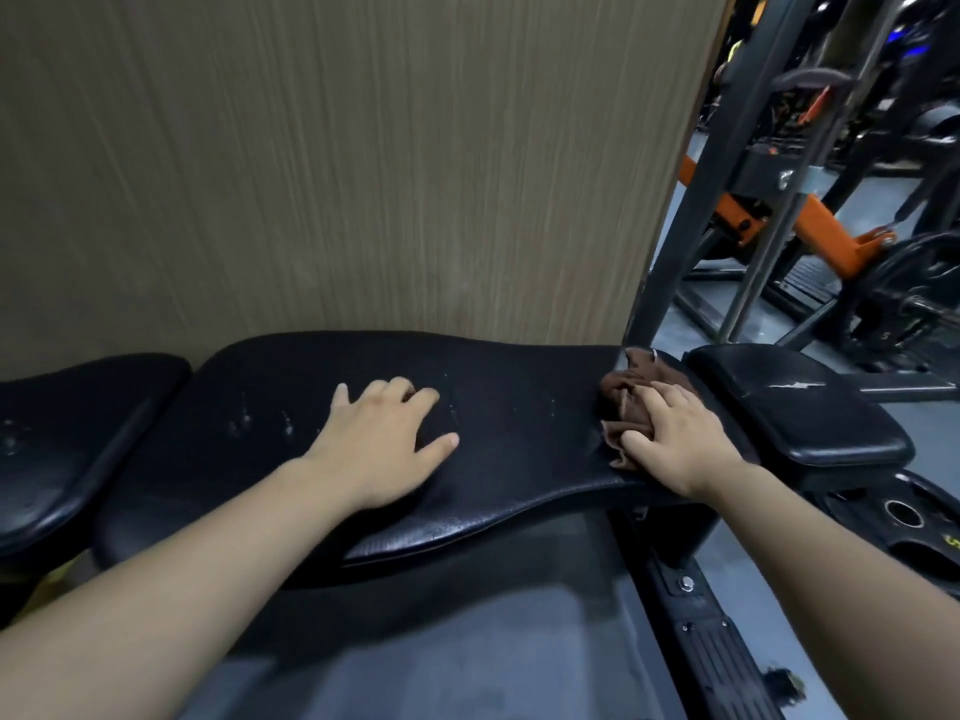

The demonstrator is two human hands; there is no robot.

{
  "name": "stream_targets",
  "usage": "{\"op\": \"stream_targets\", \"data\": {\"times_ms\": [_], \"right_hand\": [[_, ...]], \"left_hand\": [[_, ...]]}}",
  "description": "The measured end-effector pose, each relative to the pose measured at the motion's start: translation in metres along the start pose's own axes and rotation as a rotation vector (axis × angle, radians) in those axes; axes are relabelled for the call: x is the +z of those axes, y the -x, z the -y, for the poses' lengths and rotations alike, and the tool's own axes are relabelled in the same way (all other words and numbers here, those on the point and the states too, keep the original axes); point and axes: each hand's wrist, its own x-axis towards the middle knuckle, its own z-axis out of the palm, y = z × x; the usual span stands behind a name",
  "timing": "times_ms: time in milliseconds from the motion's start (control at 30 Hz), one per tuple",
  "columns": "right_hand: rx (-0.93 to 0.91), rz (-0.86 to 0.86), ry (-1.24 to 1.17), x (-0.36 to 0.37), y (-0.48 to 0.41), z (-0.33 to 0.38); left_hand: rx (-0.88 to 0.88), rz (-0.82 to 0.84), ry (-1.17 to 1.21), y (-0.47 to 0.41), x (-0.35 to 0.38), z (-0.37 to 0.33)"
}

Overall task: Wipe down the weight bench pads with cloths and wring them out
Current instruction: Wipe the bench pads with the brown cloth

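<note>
A long black bench pad (519,439) runs across the middle of the view. My left hand (384,439) lies palm down on its middle, fingers slightly bent, holding nothing that I can see. My right hand (675,439) presses a crumpled brown cloth (623,402) against the pad's right end, fingers curled over the cloth. A smaller black seat pad (67,444) sits at the left and another black pad (800,407) at the right.
A wood-grain wall panel (337,163) stands directly behind the bench. Dark metal frame posts (696,200) rise at the right, with orange gym machines (826,226) and weight plates (919,283) beyond. Grey floor (467,641) lies below the bench.
</note>
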Motion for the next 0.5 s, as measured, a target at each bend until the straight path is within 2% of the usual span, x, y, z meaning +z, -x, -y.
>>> {"op": "stream_targets", "data": {"times_ms": [267, 500], "right_hand": [[-0.028, -0.006, 0.031, 0.01, -0.007, -0.011], [-0.058, -0.029, -0.025, 0.011, -0.008, -0.011]], "left_hand": [[0.0, 0.039, 0.007, -0.007, 0.024, 0.024], [0.003, -0.002, 0.067, -0.025, 0.03, 0.017]]}}
